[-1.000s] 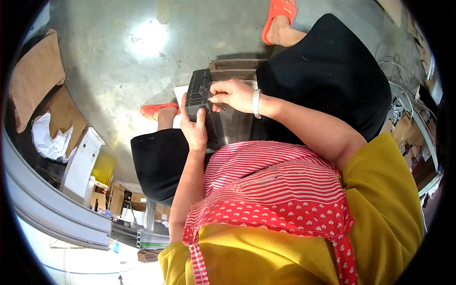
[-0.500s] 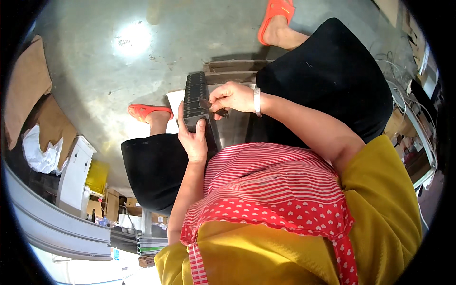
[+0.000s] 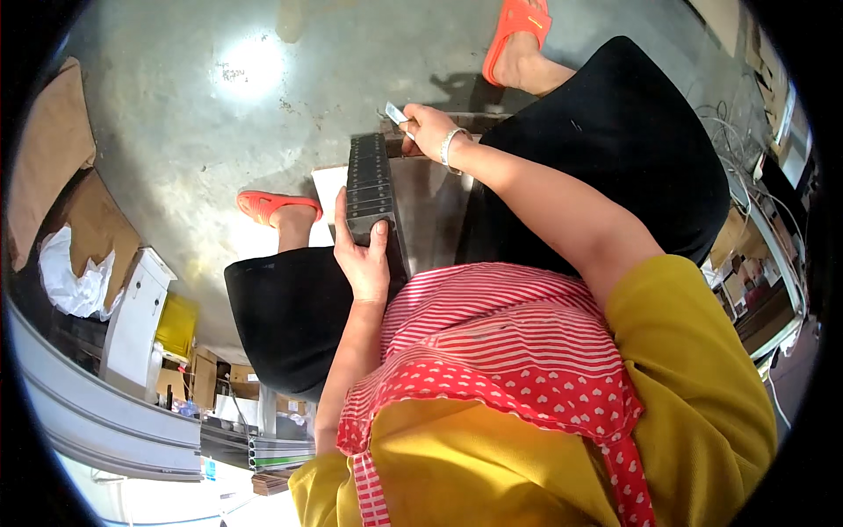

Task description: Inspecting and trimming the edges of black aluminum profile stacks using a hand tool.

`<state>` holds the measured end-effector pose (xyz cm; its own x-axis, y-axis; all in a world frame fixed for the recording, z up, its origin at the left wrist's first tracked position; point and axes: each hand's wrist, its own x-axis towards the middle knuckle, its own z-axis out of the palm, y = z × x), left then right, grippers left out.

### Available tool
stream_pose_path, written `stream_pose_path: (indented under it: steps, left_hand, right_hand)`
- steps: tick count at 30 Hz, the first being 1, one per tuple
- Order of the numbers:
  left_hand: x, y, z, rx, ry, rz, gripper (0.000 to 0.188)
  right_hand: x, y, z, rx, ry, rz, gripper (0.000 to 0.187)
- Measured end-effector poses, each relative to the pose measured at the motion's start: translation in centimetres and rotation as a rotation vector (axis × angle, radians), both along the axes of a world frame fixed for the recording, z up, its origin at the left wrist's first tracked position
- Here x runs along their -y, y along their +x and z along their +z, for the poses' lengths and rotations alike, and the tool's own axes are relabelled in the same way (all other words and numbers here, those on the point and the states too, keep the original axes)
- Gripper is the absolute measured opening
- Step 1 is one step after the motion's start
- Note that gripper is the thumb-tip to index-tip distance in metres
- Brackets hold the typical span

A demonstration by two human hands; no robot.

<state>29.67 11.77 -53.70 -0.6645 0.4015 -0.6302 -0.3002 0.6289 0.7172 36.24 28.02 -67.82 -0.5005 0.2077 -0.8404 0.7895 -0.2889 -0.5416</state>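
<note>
My left hand [image 3: 362, 256] is wrapped round the near end of a long dark block [image 3: 369, 171], its thumb on the right side and fingers on the left. The block looks made up of narrow dark bars side by side, with rows of small dots or holes. Beyond the block's right side, my right hand [image 3: 428, 132] pinches a small flat, pale, shiny piece [image 3: 396, 113], apart from the block. What that piece is, I cannot tell. Between my knees lies a smooth grey-brown surface [image 3: 430, 220], beside the block.
A white board or sheet [image 3: 329, 186] sticks out left of the block. Orange slippers [image 3: 263, 207] are on my feet on the grey floor [image 3: 193, 149]. Cardboard [image 3: 53, 158], a white cabinet [image 3: 136, 321] and a yellow bin [image 3: 178, 325] stand at left; cables [image 3: 724, 132] hang at right.
My right hand has moved from the block's right side away to the far right, with the flat piece between its fingers. The left hand stays on the block.
</note>
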Motion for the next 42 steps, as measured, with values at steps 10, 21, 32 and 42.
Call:
stream_pose_path:
  steps: [10, 21, 32, 42]
  left_hand:
    - [0.2, 0.2, -0.3, -0.014, -0.018, -0.011, 0.077]
    - [0.4, 0.3, -0.5, -0.093, -0.034, -0.062, 0.074]
    - [-0.1, 0.2, 0.3, -0.118, -0.076, -0.119, 0.059]
    - [-0.5, 0.4, -0.2, -0.197, 0.0, -0.098, 0.053]
  right_hand:
    - [0.8, -0.2, -3.1, 0.047, 0.202, 0.33, 0.01]
    - [1.0, -1.7, -1.2, -0.063, 0.291, 0.407, 0.015]
    - [0.9, 0.5, 6.2, -0.289, 0.271, 0.242, 0.009]
    - [0.8, 1.5, 5.8, -0.244, 0.294, 0.164, 0.014]
